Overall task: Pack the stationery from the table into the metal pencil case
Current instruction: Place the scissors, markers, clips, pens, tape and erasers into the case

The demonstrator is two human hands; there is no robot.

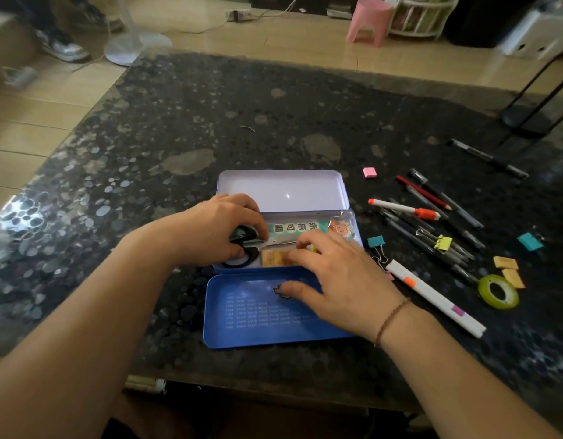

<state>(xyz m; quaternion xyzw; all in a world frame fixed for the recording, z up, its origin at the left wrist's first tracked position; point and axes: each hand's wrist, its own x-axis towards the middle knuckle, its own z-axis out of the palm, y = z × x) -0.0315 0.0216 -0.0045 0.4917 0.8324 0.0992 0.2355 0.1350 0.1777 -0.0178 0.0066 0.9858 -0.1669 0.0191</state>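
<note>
Gripping the black handles of the scissors (242,245), the left hand (217,229) is curled round them at the case's nine o'clock end, the blades lying along the middle tray. The case (283,188) sits at table centre, opened in three tiers: pale lid at twelve o'clock, tray in the middle, blue panel (258,324) at six o'clock. A printed packet (293,228) and an amber eraser (272,258) are already seen in the tray. The right hand (334,277) is laid over the tray's three o'clock half, fingers loosely bent; whether anything is pinched beneath them cannot be told.

The scissors are judged stiff, fairly heavy and pointed, best held by the handles. The thin metal case is expected to slide on the glossy table (210,115) unless steadied.

At three o'clock the rest is spread: one pink eraser (369,172), one orange-capped marker (403,209), a bundle of pens (432,223) too overlapped to count, one white highlighter (435,301), three binder clips counted, two amber erasers (508,269), one tape roll (498,292). All are judged light and rigid, though the pens may roll.
</note>
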